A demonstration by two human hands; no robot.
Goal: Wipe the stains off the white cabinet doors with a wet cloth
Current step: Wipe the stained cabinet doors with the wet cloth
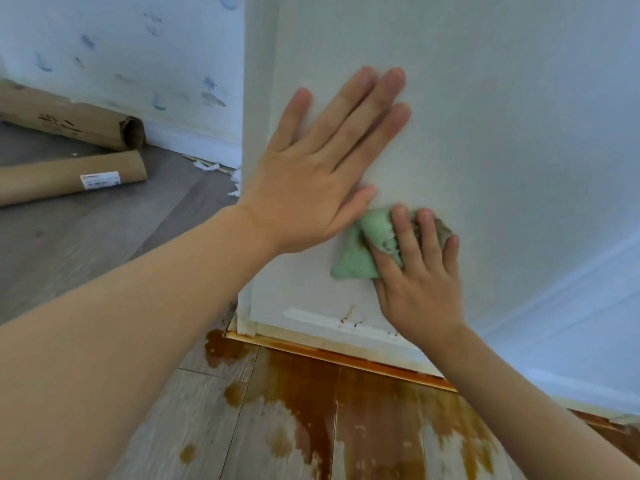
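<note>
Pressing flat-fingered, the right hand (420, 271) half hides the green cloth (360, 251); the left hand (322, 174) lies splayed on the cabinet door (502, 133).

Matt white door (485, 150), nubbly cloth (360, 251)

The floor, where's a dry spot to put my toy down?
Bare grey floor lies left of the cabinet door, between the cardboard tubes and the brown spill. Directly below the door it's all puddle, and both hands crowd the door's lower corner.
</note>
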